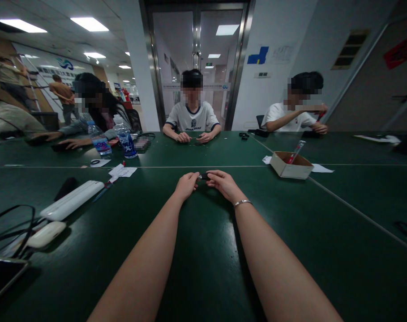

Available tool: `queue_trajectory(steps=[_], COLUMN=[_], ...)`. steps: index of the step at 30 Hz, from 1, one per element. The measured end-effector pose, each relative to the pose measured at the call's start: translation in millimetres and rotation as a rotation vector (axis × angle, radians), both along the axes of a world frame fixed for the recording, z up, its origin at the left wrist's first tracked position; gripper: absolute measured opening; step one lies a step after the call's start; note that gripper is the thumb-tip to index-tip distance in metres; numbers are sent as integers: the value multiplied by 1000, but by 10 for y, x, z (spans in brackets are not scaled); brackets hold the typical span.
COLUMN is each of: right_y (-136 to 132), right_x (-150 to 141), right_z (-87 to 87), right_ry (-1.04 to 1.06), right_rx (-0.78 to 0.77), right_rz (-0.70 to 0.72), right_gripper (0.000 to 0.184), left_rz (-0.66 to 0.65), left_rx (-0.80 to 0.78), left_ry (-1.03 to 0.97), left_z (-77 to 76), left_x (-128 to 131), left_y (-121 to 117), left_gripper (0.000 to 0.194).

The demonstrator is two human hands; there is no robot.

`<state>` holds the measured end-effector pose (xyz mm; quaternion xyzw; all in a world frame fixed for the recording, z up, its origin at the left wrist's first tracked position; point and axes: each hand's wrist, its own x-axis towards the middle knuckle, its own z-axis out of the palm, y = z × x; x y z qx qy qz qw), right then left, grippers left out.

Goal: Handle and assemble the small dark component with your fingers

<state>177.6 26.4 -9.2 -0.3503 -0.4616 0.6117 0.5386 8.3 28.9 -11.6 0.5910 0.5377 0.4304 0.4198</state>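
A small black object with a silvery end [203, 177] is held just above the green table, too small for me to make out its kind. My left hand [186, 184] is closed, its thumb and fingers pinching the silvery end. From the other side, my right hand [224, 184] grips the black end between thumb and fingertips. A silver bracelet [243, 203] circles my right wrist. Parts of the object are hidden by the fingers of both hands.
On the green table [203, 250], a white open box [292, 171] holds a red-and-clear item. Left lie a long white device [72, 201], a white case [47, 234], a phone [5, 275] and cables. Two bottles [125, 142] stand beyond. Across sits a person [192, 117]; others sit either side.
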Motion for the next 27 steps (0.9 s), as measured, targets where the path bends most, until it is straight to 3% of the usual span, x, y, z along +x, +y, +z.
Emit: queue_trajectory(steps=[3, 7, 11, 15, 19, 23, 27], right_y=[-2, -6, -10, -15, -8, -4, -16], right_x=[1, 5, 7, 6, 6, 4, -1], right_z=[0, 3, 8, 11, 7, 9, 22], right_ry=[8, 0, -2, 7, 3, 1, 11], right_rx=[-1, -3, -1, -3, -2, -4, -5], right_rz=[6, 6, 9, 11, 13, 17, 18], right_gripper=[18, 19, 19, 17, 19, 19, 19], left_rz=[-21, -25, -42, -56, -60, -55, -55], left_rx=[5, 17, 8, 15, 34, 30, 49], left_ry=[8, 1, -15, 9, -15, 16, 32], left_z=[-1, -18, -25, -16, -8, -14, -16], left_x=[-1, -3, -6, -13, -14, -8, -5], left_y=[-2, 5, 11, 0, -17, -23, -35], left_gripper=[28, 38, 23, 34, 29, 41, 34])
